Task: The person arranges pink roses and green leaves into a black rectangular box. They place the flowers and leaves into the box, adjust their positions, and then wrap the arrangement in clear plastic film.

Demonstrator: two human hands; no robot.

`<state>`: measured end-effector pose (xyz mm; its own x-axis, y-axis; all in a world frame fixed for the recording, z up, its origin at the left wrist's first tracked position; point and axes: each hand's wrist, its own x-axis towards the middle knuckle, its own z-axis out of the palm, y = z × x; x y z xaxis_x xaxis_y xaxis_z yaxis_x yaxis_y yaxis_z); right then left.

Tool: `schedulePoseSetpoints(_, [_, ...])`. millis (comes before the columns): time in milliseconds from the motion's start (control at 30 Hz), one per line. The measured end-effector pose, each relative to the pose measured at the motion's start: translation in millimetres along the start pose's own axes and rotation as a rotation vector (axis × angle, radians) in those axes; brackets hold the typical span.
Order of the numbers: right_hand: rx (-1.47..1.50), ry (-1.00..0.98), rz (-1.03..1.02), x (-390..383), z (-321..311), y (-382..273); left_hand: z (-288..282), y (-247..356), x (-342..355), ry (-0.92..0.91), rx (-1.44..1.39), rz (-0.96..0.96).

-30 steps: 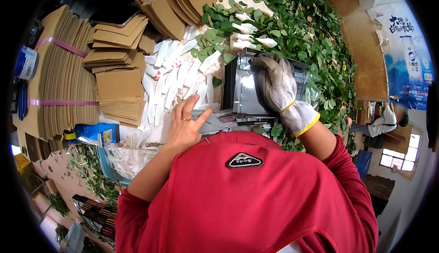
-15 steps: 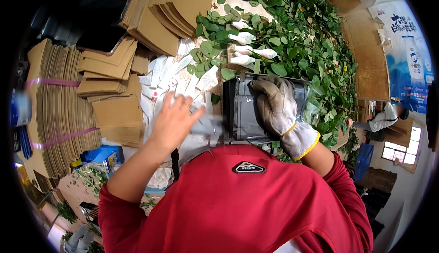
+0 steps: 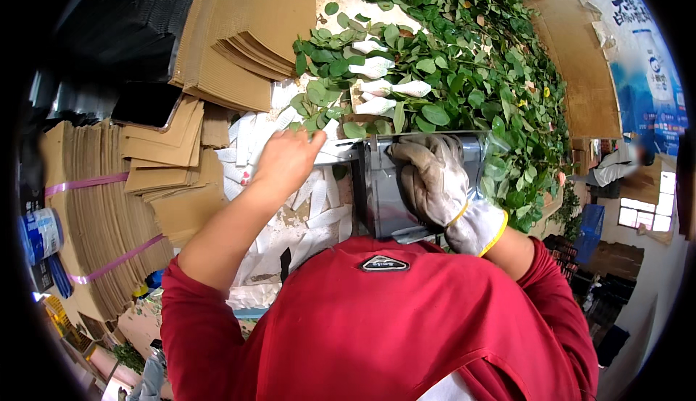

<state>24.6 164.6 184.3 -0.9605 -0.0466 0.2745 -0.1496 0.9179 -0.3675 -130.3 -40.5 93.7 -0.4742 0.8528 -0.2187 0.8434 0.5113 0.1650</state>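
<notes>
My bare left hand (image 3: 288, 156) has its fingers curled at the end of a pale grey strip or flap (image 3: 336, 150) reaching toward a grey metal box; what exactly it grips is unclear. My right hand (image 3: 428, 176), in a dirty white glove with a yellow cuff, is closed over the box (image 3: 380, 194), where clear plastic (image 3: 489, 155) sticks out at the right. White mesh sleeves (image 3: 319, 205), some with red marks, lie loosely beside and under my left hand. Several rose stems with leaves and white-sleeved heads (image 3: 373, 68) lie above the box.
Stacks of brown cardboard (image 3: 109, 220) stand at the left and upper left (image 3: 239, 10), beside a dark phone-like slab (image 3: 145, 102). A thick heap of leafy stems (image 3: 507, 97) runs along the right beside a cardboard wall (image 3: 587, 89). Another person (image 3: 609, 165) is at the far right.
My left hand has moved up and its fingers have closed in toward the grey strip. The table contents sit lower in the view; my gloved right hand stays on the box.
</notes>
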Motion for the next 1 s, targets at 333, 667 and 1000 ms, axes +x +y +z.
schedulePoseSetpoints(333, [-0.028, -0.020, 0.200, -20, 5, 10, -38, 76, -67, 0.117, -1.981, -0.222])
schedulePoseSetpoints(667, [0.251, 0.619, 0.573, -81, -113, 121, 5, 170, 37, 0.323, -1.943, 0.042])
schedulePoseSetpoints(1000, [-0.102, -0.570, 0.330, -73, -147, 85, -19, 178, 39, 0.304, -1.059, 0.131])
